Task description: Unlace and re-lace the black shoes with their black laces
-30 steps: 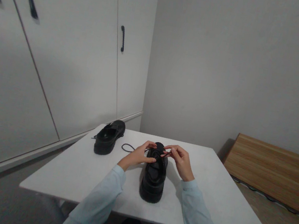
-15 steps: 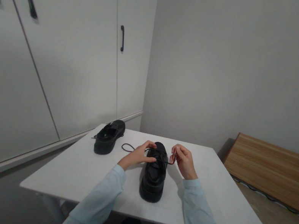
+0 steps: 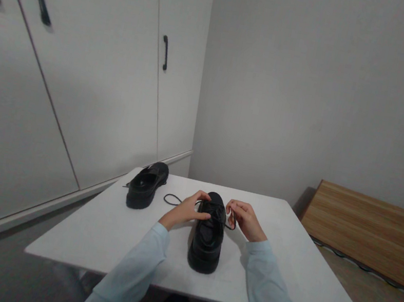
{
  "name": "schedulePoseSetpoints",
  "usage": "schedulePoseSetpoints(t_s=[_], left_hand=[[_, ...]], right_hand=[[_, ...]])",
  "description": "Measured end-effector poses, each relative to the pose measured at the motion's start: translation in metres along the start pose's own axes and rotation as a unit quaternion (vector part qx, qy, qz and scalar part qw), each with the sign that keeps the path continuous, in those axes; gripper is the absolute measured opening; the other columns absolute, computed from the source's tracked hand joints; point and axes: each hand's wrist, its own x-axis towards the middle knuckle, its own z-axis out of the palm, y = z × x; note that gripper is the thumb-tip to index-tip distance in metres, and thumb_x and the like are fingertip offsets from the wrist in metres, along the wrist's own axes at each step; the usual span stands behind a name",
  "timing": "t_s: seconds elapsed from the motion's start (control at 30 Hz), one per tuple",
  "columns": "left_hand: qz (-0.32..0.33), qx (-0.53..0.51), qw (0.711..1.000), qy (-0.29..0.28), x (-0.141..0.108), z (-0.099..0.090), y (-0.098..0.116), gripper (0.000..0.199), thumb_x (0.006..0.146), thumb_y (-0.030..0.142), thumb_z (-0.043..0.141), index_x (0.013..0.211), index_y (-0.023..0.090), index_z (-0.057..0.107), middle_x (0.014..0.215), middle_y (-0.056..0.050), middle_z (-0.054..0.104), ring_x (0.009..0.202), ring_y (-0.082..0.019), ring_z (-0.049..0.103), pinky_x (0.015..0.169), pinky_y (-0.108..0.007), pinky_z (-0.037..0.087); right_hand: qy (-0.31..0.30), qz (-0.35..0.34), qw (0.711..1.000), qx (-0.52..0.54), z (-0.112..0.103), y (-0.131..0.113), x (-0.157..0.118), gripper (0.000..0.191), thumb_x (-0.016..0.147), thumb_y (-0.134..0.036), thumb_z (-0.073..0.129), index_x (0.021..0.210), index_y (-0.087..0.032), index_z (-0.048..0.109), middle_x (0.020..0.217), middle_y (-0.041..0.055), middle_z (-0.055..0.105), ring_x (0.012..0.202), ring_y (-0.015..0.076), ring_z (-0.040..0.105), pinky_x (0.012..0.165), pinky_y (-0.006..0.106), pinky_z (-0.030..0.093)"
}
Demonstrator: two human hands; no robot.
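Observation:
A black shoe (image 3: pixel 205 248) stands on the white table with its heel toward me and its toe pointing away. My left hand (image 3: pixel 188 209) lies against the shoe's left side, thumb and fingers spread apart over the lacing. To the right of the shoe, my right hand (image 3: pixel 244 218) pinches a black lace (image 3: pixel 233 224) that hangs in a bend below the fingers. Another part of the lace makes a loop (image 3: pixel 172 199) on the table left of my left hand. The exact path of the lace over the shoe is hard to make out.
A second black shoe (image 3: pixel 143 190) sits at the back left of the white table (image 3: pixel 93 236). White cupboards (image 3: pixel 113 78) with dark handles rise on the left. A wood-patterned board (image 3: pixel 367 232) leans by the wall on the right. Two dark rounded shapes show below the table's front edge.
My right hand has moved slightly left, closer to the shoe, and the lace under it hangs in a lower, wider bend. My left hand has stayed in place.

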Motion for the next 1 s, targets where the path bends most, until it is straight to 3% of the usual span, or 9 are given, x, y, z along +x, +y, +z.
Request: schedulePoseSetpoints(t_s=[0.13,0.23,0.33,0.43,0.53,0.7,1.0], left_hand=[[0.003,-0.038,0.999,0.019,0.003,-0.002,-0.002,0.048,0.065,0.033,0.077,0.105,0.023,0.054,0.116,-0.007,0.061,0.115,-0.020,0.054,0.103,-0.036,0.038],[-0.017,-0.051,0.993,0.105,0.006,-0.008,-0.006,0.033,0.075,0.038,0.066,0.100,0.020,0.055,0.109,-0.008,0.064,0.107,-0.019,0.059,0.096,-0.034,0.043],[-0.070,0.036,0.973,0.218,0.006,-0.018,-0.012,0.020,0.082,0.037,0.056,0.091,0.019,0.057,0.094,-0.006,0.066,0.092,-0.019,0.063,0.087,-0.033,0.047],[-0.110,0.165,0.944,0.262,0.002,-0.027,-0.019,0.011,0.082,0.025,0.053,0.087,0.018,0.060,0.087,-0.006,0.067,0.084,-0.019,0.063,0.082,-0.033,0.046],[-0.136,0.271,0.925,0.230,-0.003,-0.029,-0.025,0.013,0.081,0.019,0.053,0.088,0.019,0.064,0.091,-0.008,0.067,0.085,-0.021,0.061,0.081,-0.034,0.044],[-0.204,0.403,0.881,0.142,-0.008,-0.022,-0.029,0.011,0.077,0.025,0.062,0.086,0.023,0.069,0.096,-0.010,0.065,0.096,-0.027,0.056,0.082,-0.037,0.041],[-0.230,0.475,0.844,0.098,-0.010,-0.016,-0.032,0.014,0.083,0.023,0.054,0.090,0.020,0.065,0.103,-0.011,0.064,0.103,-0.029,0.053,0.084,-0.040,0.038]], right_hand=[[0.013,-0.017,0.999,-0.024,-0.004,0.004,0.001,0.030,0.079,-0.043,0.060,0.066,-0.016,0.062,0.057,-0.0010,0.058,0.042,0.0128,0.056,0.049,0.028,0.047],[0.043,-0.040,0.998,-0.035,-0.008,0.007,0.002,0.029,0.079,-0.042,0.060,0.065,-0.016,0.061,0.062,0.0004,0.060,0.046,0.0145,0.060,0.057,0.032,0.051],[0.071,-0.044,0.994,-0.063,-0.009,0.008,0.004,0.028,0.079,-0.041,0.060,0.064,-0.017,0.058,0.064,-0.0004,0.059,0.051,0.0153,0.062,0.057,0.031,0.050],[0.111,-0.051,0.985,-0.123,-0.009,0.009,0.008,0.029,0.078,-0.042,0.060,0.062,-0.018,0.057,0.059,-0.0029,0.055,0.050,0.0140,0.059,0.057,0.029,0.048],[0.160,-0.074,0.967,-0.184,-0.010,0.014,0.012,0.033,0.077,-0.046,0.060,0.060,-0.018,0.056,0.060,-0.0024,0.054,0.052,0.0138,0.057,0.062,0.030,0.047],[0.227,-0.075,0.940,-0.243,-0.016,0.023,0.014,0.037,0.076,-0.053,0.058,0.063,-0.019,0.057,0.067,0.0008,0.060,0.057,0.0164,0.060,0.064,0.030,0.044],[0.301,-0.067,0.924,-0.225,-0.019,0.023,0.015,0.035,0.077,-0.053,0.053,0.072,-0.019,0.055,0.073,0.0016,0.061,0.058,0.0164,0.060,0.064,0.030,0.044]])
